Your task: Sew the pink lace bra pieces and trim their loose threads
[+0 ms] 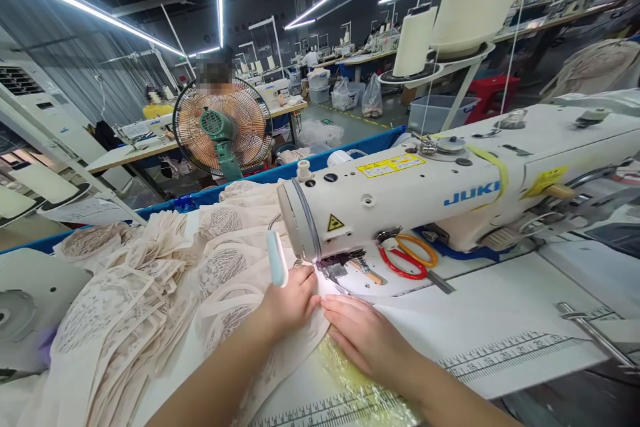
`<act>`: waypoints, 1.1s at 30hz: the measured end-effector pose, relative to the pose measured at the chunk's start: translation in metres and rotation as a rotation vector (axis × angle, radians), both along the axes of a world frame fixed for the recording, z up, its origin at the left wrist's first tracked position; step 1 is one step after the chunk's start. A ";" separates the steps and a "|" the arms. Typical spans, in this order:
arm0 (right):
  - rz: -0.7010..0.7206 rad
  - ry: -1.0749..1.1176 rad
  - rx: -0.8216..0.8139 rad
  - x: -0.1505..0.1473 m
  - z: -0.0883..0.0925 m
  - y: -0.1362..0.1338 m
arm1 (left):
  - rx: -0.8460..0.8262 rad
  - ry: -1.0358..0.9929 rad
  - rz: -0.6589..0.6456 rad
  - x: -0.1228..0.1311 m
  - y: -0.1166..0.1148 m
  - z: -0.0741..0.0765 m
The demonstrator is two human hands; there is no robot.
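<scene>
My left hand (296, 299) is closed on a cream lace bra piece (287, 353), its fingertips close beside the needle area of the white sewing machine (370, 203). At the right edge of the same cloth, my right hand (367, 335) has its fingers together and pinched on the fabric; its thumb is mostly hidden. The fingertips of both hands almost meet just in front of the machine's foot. A light-blue handled piece (277, 259) stands upright at the machine head, behind my left hand.
Cream lace pieces (125, 300) are heaped at left. Scissors with red and orange handles (407, 259) lie under the machine arm. Yellowish clear film (345, 367) lies below my right hand, over a printed ruler (320, 413). A fan (220, 123) stands beyond, near a person.
</scene>
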State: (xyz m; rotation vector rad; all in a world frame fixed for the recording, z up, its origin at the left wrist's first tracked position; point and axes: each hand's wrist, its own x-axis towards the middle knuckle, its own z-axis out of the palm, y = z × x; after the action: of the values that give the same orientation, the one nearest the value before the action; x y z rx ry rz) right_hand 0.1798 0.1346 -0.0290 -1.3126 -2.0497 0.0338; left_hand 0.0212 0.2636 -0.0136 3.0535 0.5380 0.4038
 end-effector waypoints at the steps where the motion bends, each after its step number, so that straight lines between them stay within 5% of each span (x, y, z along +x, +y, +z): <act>1: -0.008 0.003 0.015 0.000 0.000 0.000 | 0.001 0.004 0.000 0.000 0.002 0.000; 10: -0.157 0.032 0.051 0.002 0.008 0.001 | 0.044 0.027 -0.036 0.004 0.019 0.013; 15: -0.195 0.018 -0.003 0.003 0.007 0.002 | 0.012 0.103 -0.142 0.002 -0.015 0.027; 19: -0.182 0.009 -0.039 0.003 0.007 0.002 | 0.101 0.075 -0.171 -0.003 -0.033 0.021; 33: -0.228 -0.062 -0.075 0.003 0.000 0.005 | 0.119 -0.003 -0.288 -0.008 0.010 0.010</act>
State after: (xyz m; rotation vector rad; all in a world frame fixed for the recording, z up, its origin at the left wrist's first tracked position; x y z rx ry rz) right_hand 0.1828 0.1396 -0.0294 -1.6053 -1.9531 -0.0333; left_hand 0.0130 0.2735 -0.0040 3.1735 0.0714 0.4427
